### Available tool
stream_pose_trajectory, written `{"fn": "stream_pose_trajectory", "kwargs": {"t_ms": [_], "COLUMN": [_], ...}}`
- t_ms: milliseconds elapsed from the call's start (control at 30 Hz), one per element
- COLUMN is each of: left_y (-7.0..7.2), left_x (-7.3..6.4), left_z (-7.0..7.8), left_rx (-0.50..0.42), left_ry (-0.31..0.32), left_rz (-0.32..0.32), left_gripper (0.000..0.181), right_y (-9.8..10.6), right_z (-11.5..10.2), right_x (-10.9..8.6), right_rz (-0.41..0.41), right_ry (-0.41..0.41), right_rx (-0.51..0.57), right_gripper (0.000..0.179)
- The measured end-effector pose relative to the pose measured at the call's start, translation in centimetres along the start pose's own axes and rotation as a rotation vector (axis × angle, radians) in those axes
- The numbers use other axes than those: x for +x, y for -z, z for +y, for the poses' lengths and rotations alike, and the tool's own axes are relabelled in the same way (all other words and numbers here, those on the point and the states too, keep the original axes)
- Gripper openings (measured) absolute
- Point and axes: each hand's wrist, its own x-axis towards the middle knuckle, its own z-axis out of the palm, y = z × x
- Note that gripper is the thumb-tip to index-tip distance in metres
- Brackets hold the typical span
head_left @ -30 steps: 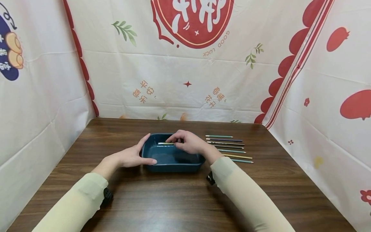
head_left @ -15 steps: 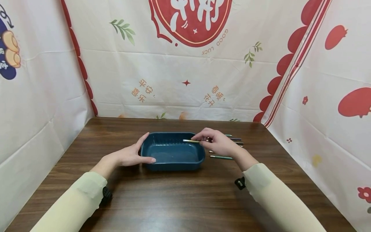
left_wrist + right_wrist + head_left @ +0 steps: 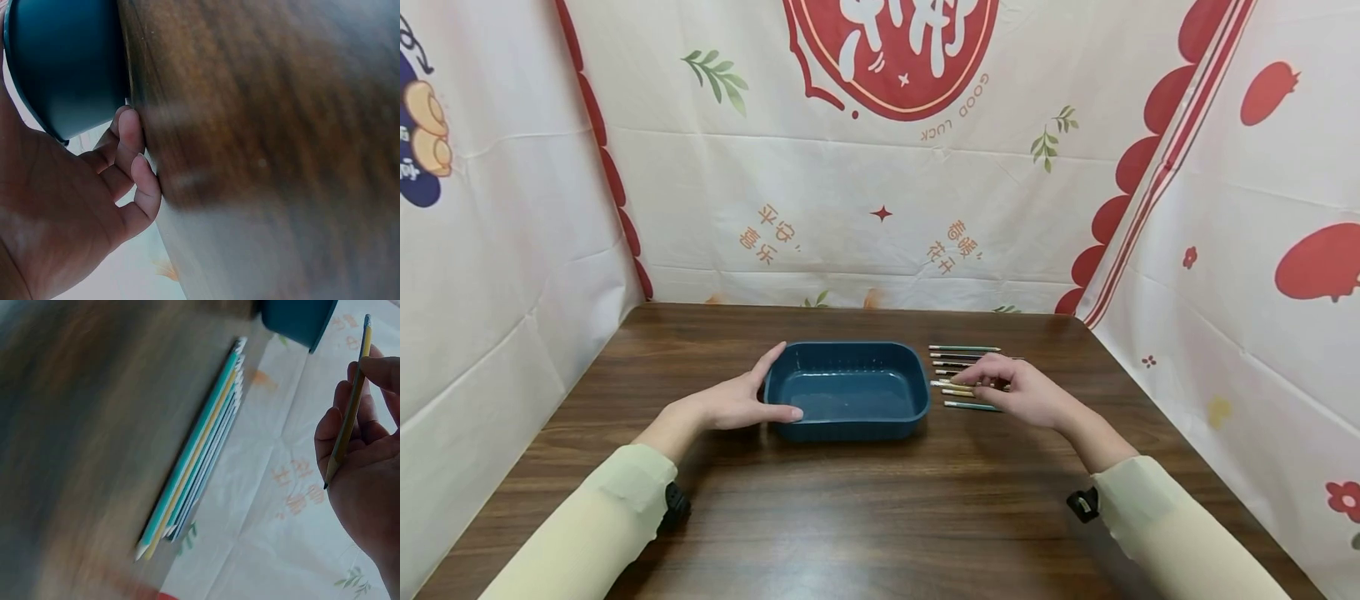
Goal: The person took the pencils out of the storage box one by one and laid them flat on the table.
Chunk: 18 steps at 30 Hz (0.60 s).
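A dark blue rectangular tray (image 3: 850, 430) stands on the table. My left hand (image 3: 737, 404) grips its left end, the thumb over the front rim and the index finger along the back corner; in the left wrist view the other fingers (image 3: 147, 187) bend below the tray's outer wall. To the right of the tray, my right hand (image 3: 1030, 393) is over a row of pencils, pinching a yellow pencil (image 3: 351, 415) between thumb and fingers. Teal, yellow and dark pencils (image 3: 203, 447) lie side by side in that row, partly hidden by the right hand in the head view.
The brown wooden table (image 3: 850, 517) extends in front of the tray. White printed cloth (image 3: 842, 175) hangs behind the table and along both sides. A black strap device (image 3: 1084, 505) sits at the right wrist, and another (image 3: 677, 505) at the left.
My right hand has moved right, from above the tray to above the pencil row, still pinching the yellow pencil. The left hand and the tray stay in place.
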Motion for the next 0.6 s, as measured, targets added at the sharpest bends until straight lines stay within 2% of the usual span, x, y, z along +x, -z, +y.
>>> {"fn": "stream_pose_trajectory", "kwargs": {"t_ms": [233, 467, 600], "left_y": [0.0, 0.0, 0.0], "left_x": [0.1, 0.1, 0.0], "left_z": [0.0, 0.0, 0.0], "left_rx": [-0.001, -0.005, -0.007], "left_ry": [-0.002, -0.006, -0.008], "left_rz": [0.0, -0.002, -0.003], "left_gripper": [0.128, 0.128, 0.128], "right_y": [0.1, 0.2, 0.2], "right_z": [1.9, 3.2, 3.8], "right_x": [-1.8, -2.8, -2.8], "right_rz": [-0.012, -0.098, -0.146], "right_ry": [-0.031, -0.142, -0.159], "right_rx": [-0.003, -0.029, -0.064], "right_gripper": [0.027, 0.027, 0.028]}}
